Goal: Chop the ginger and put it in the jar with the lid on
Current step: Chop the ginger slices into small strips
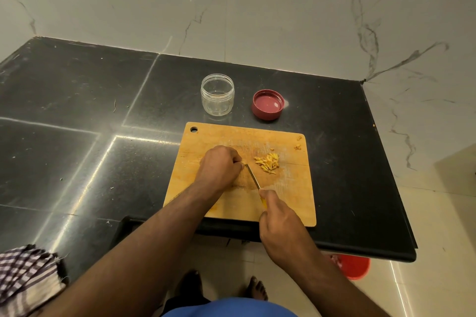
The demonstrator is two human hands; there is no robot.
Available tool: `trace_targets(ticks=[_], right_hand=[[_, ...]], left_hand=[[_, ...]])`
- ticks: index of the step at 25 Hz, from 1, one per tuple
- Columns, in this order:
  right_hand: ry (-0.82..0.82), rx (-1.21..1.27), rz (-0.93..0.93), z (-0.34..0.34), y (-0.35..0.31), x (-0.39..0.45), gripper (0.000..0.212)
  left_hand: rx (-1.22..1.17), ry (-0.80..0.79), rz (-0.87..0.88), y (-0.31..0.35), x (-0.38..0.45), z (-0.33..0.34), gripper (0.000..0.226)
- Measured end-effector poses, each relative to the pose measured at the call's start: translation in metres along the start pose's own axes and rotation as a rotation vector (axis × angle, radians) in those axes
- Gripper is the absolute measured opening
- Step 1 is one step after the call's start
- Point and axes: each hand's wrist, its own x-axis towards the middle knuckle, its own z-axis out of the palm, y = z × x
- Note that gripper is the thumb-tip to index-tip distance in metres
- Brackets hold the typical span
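A wooden cutting board [288,203] lies near the front edge of the black counter. A small pile of chopped ginger strips [268,162] sits on its middle right. My left hand [219,167] is curled on the board just left of the pile, its fingertips holding down a piece of ginger that the hand hides. My right hand [279,216] grips a yellow-handled knife [253,179], whose blade angles up to my left fingertips. Behind the board stand an open clear jar [217,94] holding nothing and, to its right, a red lid [268,104] lying upside down.
The black counter [77,110] stretches left and meets a marble wall behind. A checked cloth [25,275] lies at the counter's front left. A red bucket [354,266] stands on the floor under the counter's right end. A few ginger scraps [298,147] lie near the board's far right corner.
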Motion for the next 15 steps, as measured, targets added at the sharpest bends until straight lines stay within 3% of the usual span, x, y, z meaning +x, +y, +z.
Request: trace_targets(ticks=[4, 15], right_hand=[[0.073, 0.021, 0.029, -0.011, 0.004, -0.004, 0.036], [0.008, 0.017, -0.024, -0.005, -0.009, 0.016, 0.036]], left_hand=[[0.003, 0.003, -0.015, 0.000, -0.001, 0.000, 0.022], [-0.002, -0.002, -0.022, 0.001, 0.000, 0.002, 0.016]])
